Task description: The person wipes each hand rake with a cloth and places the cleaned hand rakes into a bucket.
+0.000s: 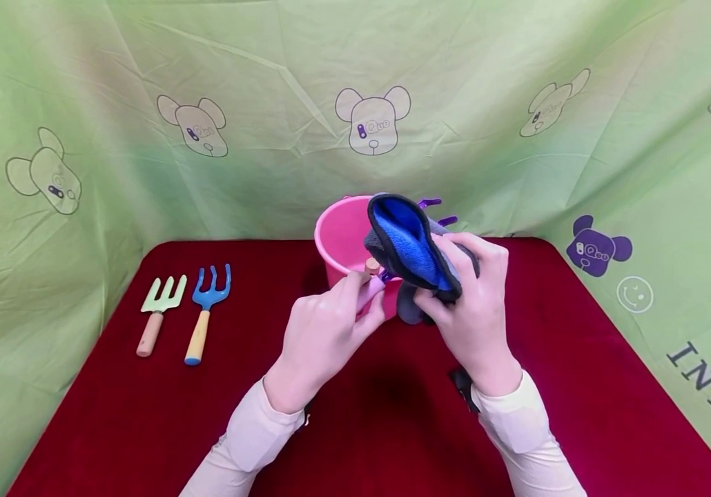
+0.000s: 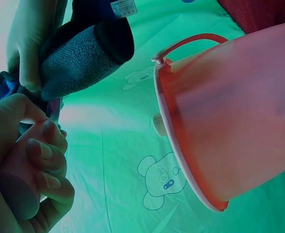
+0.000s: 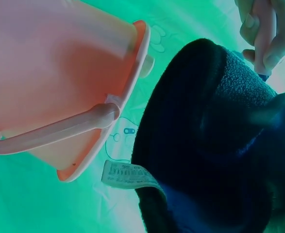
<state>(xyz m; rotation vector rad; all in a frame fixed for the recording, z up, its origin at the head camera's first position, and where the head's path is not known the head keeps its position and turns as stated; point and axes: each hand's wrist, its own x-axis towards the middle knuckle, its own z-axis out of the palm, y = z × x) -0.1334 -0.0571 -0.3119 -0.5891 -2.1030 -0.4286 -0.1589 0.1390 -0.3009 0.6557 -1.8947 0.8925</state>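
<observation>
My left hand (image 1: 324, 331) grips the pink handle (image 2: 18, 184) of a small garden fork, whose purple tines (image 1: 447, 221) poke out past a cloth. That cloth (image 1: 408, 245), grey outside and bright blue inside with a black edge, is held in my right hand (image 1: 476, 304) around the fork's metal part, hiding most of it. A white label (image 3: 132, 174) hangs from the cloth's edge. Just behind both hands stands a pink bucket (image 1: 346, 228). The end of a wooden handle (image 1: 372, 264) shows at its rim.
To the left on the red-covered table (image 1: 386, 428) lie a pale green hand fork (image 1: 159, 304) with a wooden handle and a blue hand fork (image 1: 206, 310) with a yellow handle. A green curtain (image 1: 281, 166) with bear drawings surrounds the table's back and sides.
</observation>
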